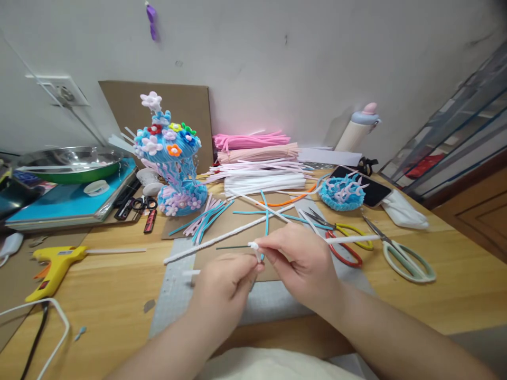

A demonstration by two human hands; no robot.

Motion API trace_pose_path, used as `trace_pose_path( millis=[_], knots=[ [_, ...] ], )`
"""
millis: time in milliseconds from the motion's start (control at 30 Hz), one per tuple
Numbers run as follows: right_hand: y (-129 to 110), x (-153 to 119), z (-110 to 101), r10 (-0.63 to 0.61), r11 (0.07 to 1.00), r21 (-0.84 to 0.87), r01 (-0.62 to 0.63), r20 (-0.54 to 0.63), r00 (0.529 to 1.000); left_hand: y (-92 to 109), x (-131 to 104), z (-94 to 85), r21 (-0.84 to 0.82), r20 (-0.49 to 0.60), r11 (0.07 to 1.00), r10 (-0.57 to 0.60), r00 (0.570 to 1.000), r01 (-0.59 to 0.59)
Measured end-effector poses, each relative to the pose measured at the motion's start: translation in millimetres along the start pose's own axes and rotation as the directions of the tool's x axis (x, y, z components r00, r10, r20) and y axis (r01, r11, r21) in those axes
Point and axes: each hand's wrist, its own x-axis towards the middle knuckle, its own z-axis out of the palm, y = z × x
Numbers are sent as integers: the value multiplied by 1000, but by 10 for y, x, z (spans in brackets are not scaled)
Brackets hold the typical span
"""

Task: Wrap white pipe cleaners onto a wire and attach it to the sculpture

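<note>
Both hands meet over the cutting mat, fingers pinched together. My right hand [304, 258] grips a white pipe cleaner [254, 246], which is bunched at the fingertips around a thin dark rod [232, 247] pointing left. Just below, my left hand [224, 282] pinches the same pipe cleaner, its fingers curled in. One white length runs out to the right past the right hand, and a white end shows left of the left hand. Beneath lies a piece of brown cardboard [222, 227] with loose blue pipe cleaners [266, 211] on it.
A yellow glue gun [59, 258] lies left. A blue flowered pipe-cleaner piece [168, 153] stands behind, near bundles of white pipe cleaners [265, 184]. Right are a round blue piece [341, 192], red-handled pliers [344, 250], scissors [407, 261] and a phone [370, 190]. The grey mat [174, 295] lies underneath.
</note>
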Motion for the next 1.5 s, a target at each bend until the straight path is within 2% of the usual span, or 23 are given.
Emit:
trace_pose_path(
  millis=[67,133,233,300,367,467,500,567,633,733,800,867,933,1000,1067,1100,1133,1233,1300,1367,1433,1500],
  knots=[
    [10,-14,4,-19,991,-135,27,61,998,72,-49,-68,234,-22,964,133,991,-124],
    [4,-11,-16,-54,971,-222,87,150,987,109,-53,-223,376,-15,901,240,971,-216],
    [-31,29,-81,-138,971,-152,186,281,950,56,26,-497,381,39,875,308,951,-299],
    [-59,64,-128,-184,982,13,188,298,937,-35,98,-588,257,53,924,278,959,-282],
    [-80,87,-156,-181,976,165,144,237,954,-126,143,-543,59,40,978,198,979,-200],
    [-85,75,-142,-94,973,218,76,74,993,-179,122,-265,-160,2,985,62,998,-61],
    [-78,61,-125,-62,980,192,57,19,998,-163,93,-156,-159,-5,987,35,999,-35],
    [-58,29,-87,-30,995,93,34,-48,998,-87,22,7,-91,-25,993,72,997,-74],
    [-34,3,-56,-42,998,-39,40,-52,998,20,-40,42,66,-41,988,144,989,-141],
    [-10,-8,-48,-68,979,-192,72,25,997,136,-55,-163,294,-60,929,252,966,-224],
    [-10,4,-66,-85,974,-202,103,95,992,126,0,-382,352,-60,896,310,949,-271],
    [-20,26,-90,-120,984,-110,138,153,981,42,86,-555,345,-83,896,325,942,-279],
    [-36,48,-108,-149,989,43,144,148,978,-83,167,-604,233,-103,936,294,950,-265],
    [-49,59,-110,-137,978,169,121,89,987,-191,211,-505,50,-99,974,224,970,-220],
    [-50,55,-93,-94,970,226,87,21,995,-234,200,-304,-93,-64,985,137,988,-143],
    [-44,48,-79,-72,971,227,70,-2,997,-223,173,-192,-109,-11,988,105,994,-106],
    [-34,38,-62,-47,977,206,51,-21,999,-193,136,-89,-101,-19,989,103,994,-105],
    [14,4,-16,-13,1000,24,14,-36,999,-32,-3,67,76,-18,987,142,990,-140],
    [46,-8,-1,-44,992,-115,44,7,999,63,-71,6,232,-21,961,162,987,-152],
    [62,-2,-4,-114,977,-173,129,92,989,97,-86,-161,338,-40,926,192,981,-167],
    [53,21,-23,-184,969,-132,208,173,968,60,-46,-365,368,-67,912,219,973,-180],
    [22,50,-50,-224,973,-13,232,210,951,-25,28,-519,291,-80,941,203,976,-172]
  ],
)
